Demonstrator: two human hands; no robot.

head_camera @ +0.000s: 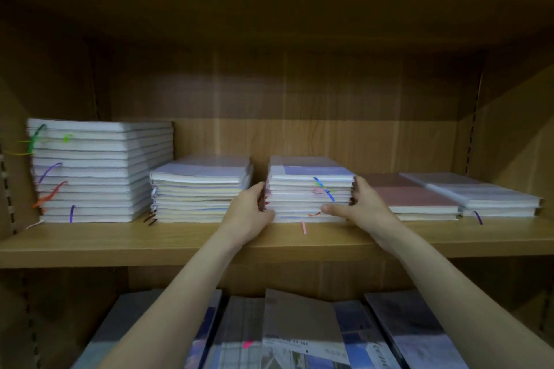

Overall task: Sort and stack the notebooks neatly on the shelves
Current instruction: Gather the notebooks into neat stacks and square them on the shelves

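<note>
Head view: middle notebook stack (310, 189) on the wooden shelf (120, 241) is gripped at both sides. Left hand (250, 208) is curled round its left edge, right hand (361, 204) round its right edge, thumb laid along the front. 2 taller stacks (99, 171) (199, 189) are seen to its left, 2 low stacks (419, 198) (491, 195) to its right. Magazines (299, 329) are laid on the lower shelf.

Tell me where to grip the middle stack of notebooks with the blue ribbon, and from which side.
Grip the middle stack by its two short sides, low down, coming from the front of the shelf. Gaps on both sides leave finger room, and the loose covers would probably slide if only the top were held. The left hand and right hand already clasp it this way, thumbs on the front edge.
</note>
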